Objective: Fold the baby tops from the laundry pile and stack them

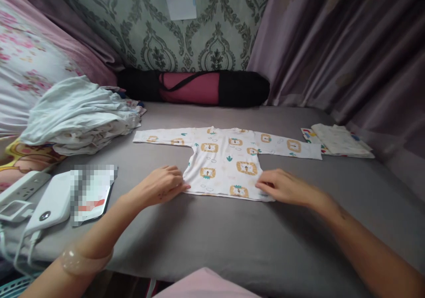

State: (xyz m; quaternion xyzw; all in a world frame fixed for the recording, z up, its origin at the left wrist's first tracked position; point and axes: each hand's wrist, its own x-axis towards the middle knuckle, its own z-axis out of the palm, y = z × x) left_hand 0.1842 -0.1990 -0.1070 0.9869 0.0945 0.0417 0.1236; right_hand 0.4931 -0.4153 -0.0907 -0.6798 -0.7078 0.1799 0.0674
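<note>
A small white long-sleeved shirt (222,169) with a lion print lies spread flat on the grey bed sheet (206,236). Both sleeves stretch out sideways, and its hem faces me. At the hem's left corner, my left hand (162,185) has its fingers closed on the fabric edge. My right hand (288,187) pinches the cloth near the right hem corner, thumb and forefinger together. The undersides of the fingertips are partly hidden.
A heap of pale clothes (79,116) rises at the left. Below it are a phone (94,196), a white power bank (53,205) and a power strip (26,185) with cables. Folded clothes (341,141) lie at right. A black and pink bag (192,87) lies along the wall.
</note>
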